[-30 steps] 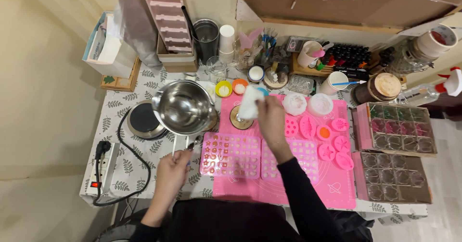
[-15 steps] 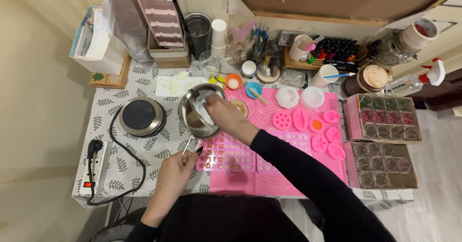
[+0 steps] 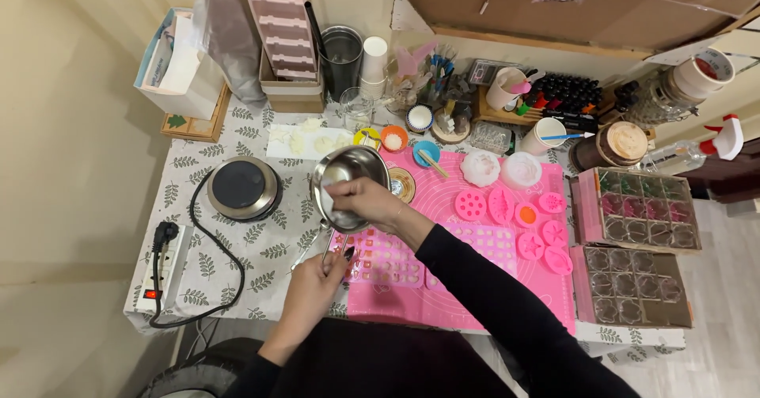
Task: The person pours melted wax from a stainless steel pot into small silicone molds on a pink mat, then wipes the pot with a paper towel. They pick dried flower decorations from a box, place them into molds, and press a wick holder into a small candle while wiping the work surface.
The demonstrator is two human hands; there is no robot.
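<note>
The right hand [image 3: 360, 200] is inside the pot [image 3: 348, 184] and hides most of what is in there. It is closed on a white cloth [image 3: 331, 195], pressed against the pot's inner wall; only a small bit of cloth shows past the fingers. The pot's handle [image 3: 321, 244] is thin and hard to see. It runs down to the left hand [image 3: 315, 283], which is closed around its end. Part of the handle is hidden in that fist.

The pot sits tilted over the left edge of the pink mat [image 3: 467, 287], right above a pink mold tray [image 3: 384, 257]. The right arm covers some of the tray. The round black hot plate [image 3: 241, 187] is off to the left of the pot, not touching it.

At the right edge of the table are two brown boxes [image 3: 637, 248] with clear cups in rows. A white box [image 3: 178, 66] with blue trim stands at the back left. A tall pink rack [image 3: 281, 22] leans at the back, cut off at the top. A white spray bottle [image 3: 724, 141] with a red part is cut off at the far right. Small dark bottles [image 3: 566, 91] stand in rows at the back, too small to tell apart.
</note>
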